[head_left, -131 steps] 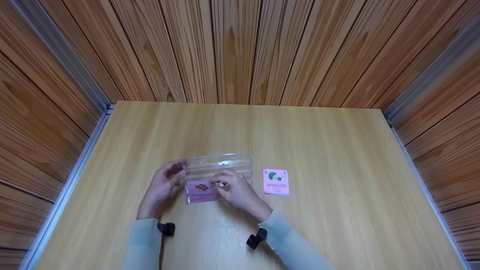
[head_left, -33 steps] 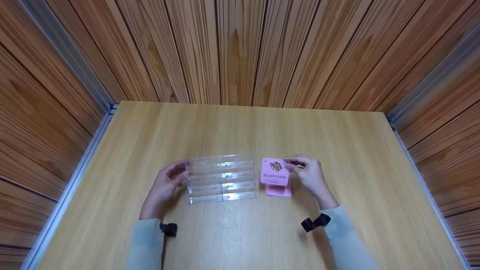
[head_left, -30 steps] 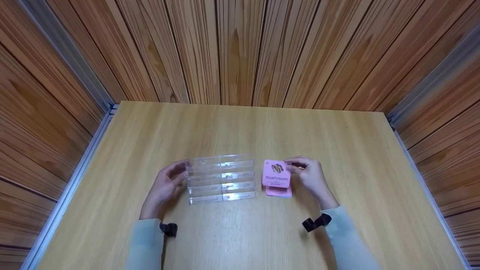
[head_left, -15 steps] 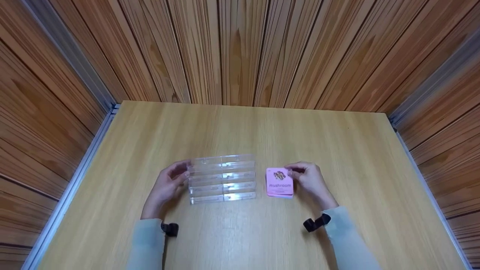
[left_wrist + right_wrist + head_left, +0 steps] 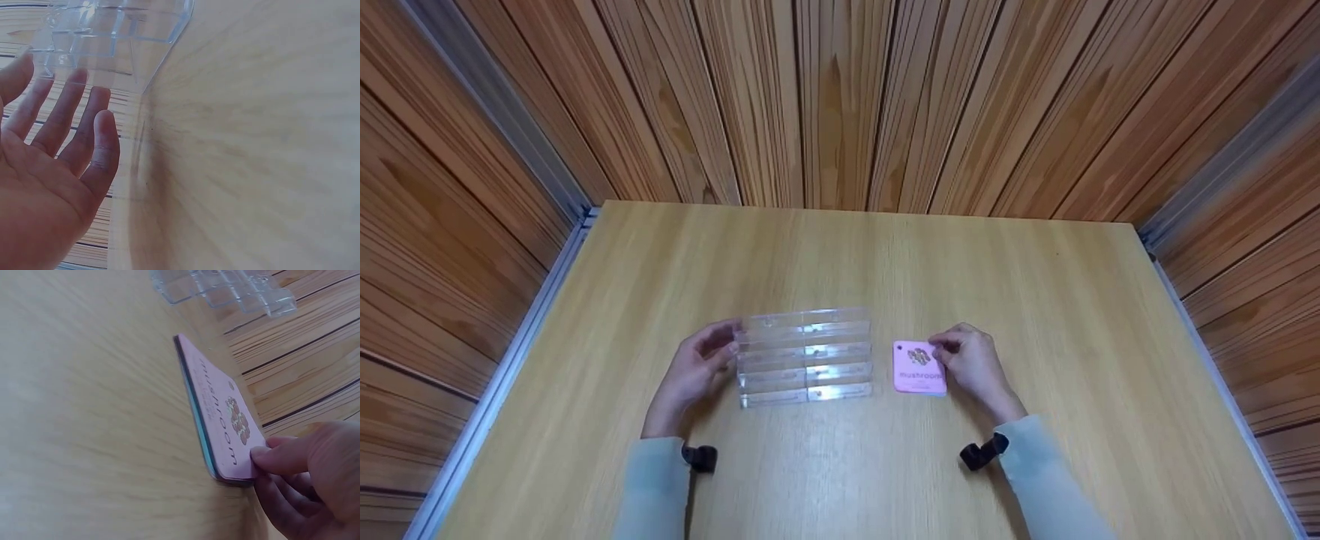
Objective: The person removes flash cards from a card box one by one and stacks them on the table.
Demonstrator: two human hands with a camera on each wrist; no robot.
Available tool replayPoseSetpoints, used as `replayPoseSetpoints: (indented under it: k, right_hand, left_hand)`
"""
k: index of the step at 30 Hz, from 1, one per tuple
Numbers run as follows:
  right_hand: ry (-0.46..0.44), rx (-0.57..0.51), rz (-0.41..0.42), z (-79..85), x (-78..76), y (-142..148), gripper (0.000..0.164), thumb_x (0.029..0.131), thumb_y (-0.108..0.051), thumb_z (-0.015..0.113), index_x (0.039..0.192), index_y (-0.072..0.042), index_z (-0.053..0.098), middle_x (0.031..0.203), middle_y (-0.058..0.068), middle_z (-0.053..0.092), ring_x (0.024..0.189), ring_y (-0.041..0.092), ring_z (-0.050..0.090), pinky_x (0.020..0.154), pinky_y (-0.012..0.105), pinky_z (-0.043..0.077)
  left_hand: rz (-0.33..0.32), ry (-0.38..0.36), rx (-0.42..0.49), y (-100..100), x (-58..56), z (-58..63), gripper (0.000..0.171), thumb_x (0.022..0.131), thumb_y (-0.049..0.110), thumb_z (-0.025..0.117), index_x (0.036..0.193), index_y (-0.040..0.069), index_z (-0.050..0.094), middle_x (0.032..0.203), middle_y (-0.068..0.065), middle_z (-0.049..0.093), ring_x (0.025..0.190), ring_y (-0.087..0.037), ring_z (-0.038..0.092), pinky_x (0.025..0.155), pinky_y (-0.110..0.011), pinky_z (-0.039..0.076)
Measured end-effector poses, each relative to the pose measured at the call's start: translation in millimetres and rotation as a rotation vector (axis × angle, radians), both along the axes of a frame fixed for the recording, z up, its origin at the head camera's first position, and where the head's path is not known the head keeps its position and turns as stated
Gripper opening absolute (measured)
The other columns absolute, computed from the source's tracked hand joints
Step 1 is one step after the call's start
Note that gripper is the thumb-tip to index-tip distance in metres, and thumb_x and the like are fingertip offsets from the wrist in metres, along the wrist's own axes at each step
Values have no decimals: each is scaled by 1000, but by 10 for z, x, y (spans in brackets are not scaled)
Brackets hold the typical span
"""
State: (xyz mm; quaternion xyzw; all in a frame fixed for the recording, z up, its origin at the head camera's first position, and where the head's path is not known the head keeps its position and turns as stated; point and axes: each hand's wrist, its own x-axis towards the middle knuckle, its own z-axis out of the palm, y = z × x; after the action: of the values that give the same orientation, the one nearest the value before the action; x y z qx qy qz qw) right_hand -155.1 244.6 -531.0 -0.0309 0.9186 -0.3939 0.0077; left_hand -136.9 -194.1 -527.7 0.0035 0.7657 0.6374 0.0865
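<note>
A clear plastic tiered rack (image 5: 840, 370), with stepped rows and a divider down its middle, stands on the table. My left hand (image 5: 695, 369) holds its left edge between thumb and fingers; in the left wrist view the fingertips (image 5: 100, 95) show behind the transparent edge. To the right of the rack, a pink mushroom card (image 5: 913, 381) lies on top of a small card stack. My right hand (image 5: 975, 369) pinches the card's right side near the upper corner. In the right wrist view the thumb (image 5: 281, 457) lies on the mushroom card's face, while teal and dark edges show below it.
The wooden table (image 5: 1020, 300) spreads around both hands. Wood-plank walls (image 5: 832, 105) rise at the back and both sides, with metal rails (image 5: 510, 330) along the side edges. A black wrist camera (image 5: 984, 453) sits at each cuff.
The mushroom card has left the rack and moved right, then come down over the broccoli card, which is now covered. My left hand has stayed at the rack's left edge.
</note>
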Motion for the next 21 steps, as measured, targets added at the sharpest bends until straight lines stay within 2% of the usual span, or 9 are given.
replayPoseSetpoints:
  k: [5,11,16,21]
  right_hand:
    - [11,75,-15,1,14,-22,18,87,3,72,102,-5,77,101,6,63,93,24,60,81,39,51]
    - [65,117,-13,-29,12,-52,12,84,0,77,95,-4,77,94,6,65,87,23,62,76,39,53]
    - [94,100,-7,-52,19,-60,10,85,0,76,93,-5,77,93,5,66,85,22,62,74,37,52]
    - [117,41,-21,-27,40,-40,11,89,-1,72,97,-5,77,94,5,65,84,21,61,73,35,51]
  left_hand:
    - [-2,7,4,4,-1,-12,43,99,22,63,140,13,54,134,-8,57,121,-26,53,88,-41,49]
    - [13,23,-8,0,-6,0,41,99,17,63,139,9,55,132,-13,58,119,-29,55,83,-39,51]
    - [5,7,-16,-14,-8,14,43,99,22,63,140,11,55,134,-11,57,121,-28,53,87,-40,50]
    - [-13,3,-21,-47,10,46,41,99,24,63,139,15,55,135,-7,56,124,-26,50,98,-44,47]
